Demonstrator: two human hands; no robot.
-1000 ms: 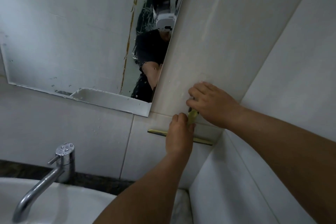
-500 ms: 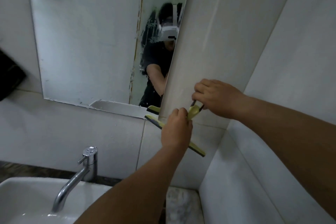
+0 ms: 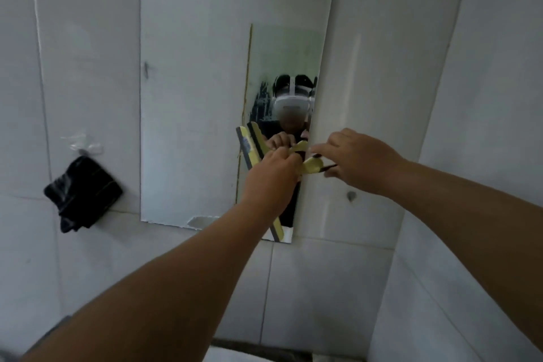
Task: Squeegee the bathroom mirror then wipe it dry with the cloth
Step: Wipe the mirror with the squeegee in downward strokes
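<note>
One view only, head cam, wide-angle, worn by the person. Faces fwd and a bit up at the tiled wall [image 3: 367, 97], close in, about at arm's reach. Mirror [image 3: 191, 97] sits centre-left of frame, seen slightly from its right, whole outline in shot. Both forearms enter from the bottom edge: left hand [image 3: 271, 176] mid-frame, right hand [image 3: 361, 160] just right of it. Side wall [image 3: 484, 126] closes the right edge. The cam's own headset shows as a reflection in the glass. No 2nd view, so no overlap.
</note>
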